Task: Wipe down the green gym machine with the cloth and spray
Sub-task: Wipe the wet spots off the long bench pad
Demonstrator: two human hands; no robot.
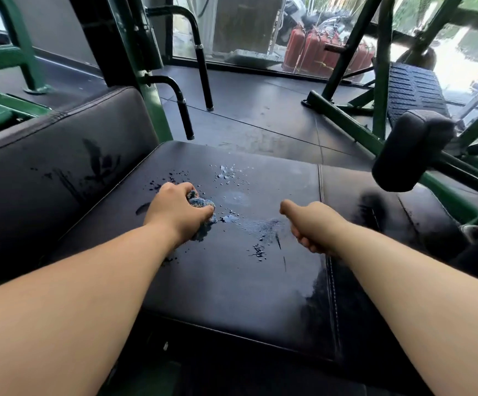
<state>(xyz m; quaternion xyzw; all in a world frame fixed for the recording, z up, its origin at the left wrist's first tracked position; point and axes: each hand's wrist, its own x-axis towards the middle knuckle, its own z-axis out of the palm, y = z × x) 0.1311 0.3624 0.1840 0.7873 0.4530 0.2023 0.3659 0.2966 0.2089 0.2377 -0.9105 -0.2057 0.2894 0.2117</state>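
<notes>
Left hand point(179, 210) gripped the blue cloth point(203, 203), bunched up and pressed onto the black seat pad point(232, 281) of the green machine frame point(162, 115). Right hand point(308, 224) hung just over the pad with its fingers curled into a fist. Nothing was visible in it.

Key relation: the spray droplets point(227, 171) and wet smears lay ahead and to the right of the cloth, in the gap between the two hands. The band ran diagonally from far-centre toward near-right. The cloth hand was the nearer one and touched the band's left edge, so my guess is the next stroke had to sweep rightward across the pad toward the stitched seam point(321, 181).

The backrest pad point(60, 161), left of the cloth, showed dark wet streaks too, so it probably still needed a pass. The roller pad point(412, 150) sat well off to the right.

Containers: the spray bottle wasn't in view, so I couldn't tell where it was. Red canisters point(318, 50) stood beyond the glass — contents unknown, and they didn't look related to the task.

Progress judgement: early on the seat, frame not started.
</notes>
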